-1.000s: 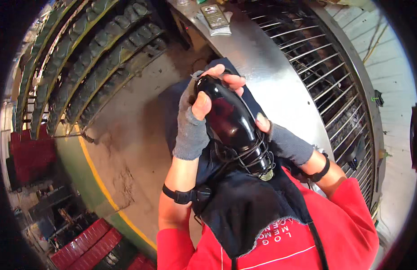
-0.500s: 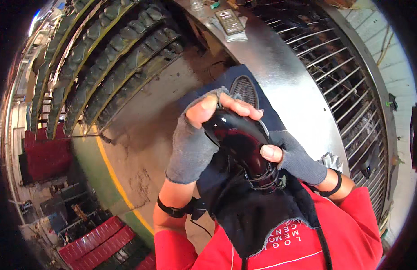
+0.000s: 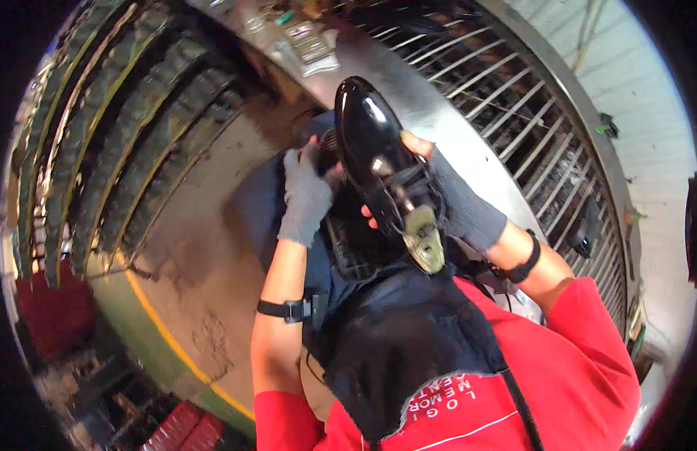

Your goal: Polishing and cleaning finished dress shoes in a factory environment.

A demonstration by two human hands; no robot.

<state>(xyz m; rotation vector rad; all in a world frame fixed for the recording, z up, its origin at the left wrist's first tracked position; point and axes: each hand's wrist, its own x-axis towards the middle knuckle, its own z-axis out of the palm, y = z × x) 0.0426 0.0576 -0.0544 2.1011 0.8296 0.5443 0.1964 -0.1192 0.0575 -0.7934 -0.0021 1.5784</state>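
Polished toe held high over the lap

We have a glossy black shoe upper (image 3: 374, 143) in the right hand (image 3: 438, 180), stretched over a pale green last (image 3: 423, 244) that shows at the heel end. That grip is closed: thumb on the near-worktop side, fingertips curling out on the other. The shoe upper hangs over dark navy cloth (image 3: 254, 192) on the lap, its toe at the left edge of the silvery metal worktop (image 3: 472, 154). Our left hand (image 3: 307, 195), in a grey fingerless glove, reaches to a black ribbed sole (image 3: 329, 141) just beside the shoe upper; we cannot tell whether its fingers pinch it.

As we judge it, the smooth surface could slip if the right hand's hold loosens, and a swing toward the worktop's edge could scuff the toe. The ribbed sole might slide off the lap if the left hand has no firm grip.

Left of us, a tall shelved rack (image 3: 111, 139) bears blurred rows of dark lumps. Right of the worktop, a barred metal rack (image 3: 562, 79) holds a dark jumble. At the worktop's far end stands a clear container (image 3: 253, 21), contents too small to read.
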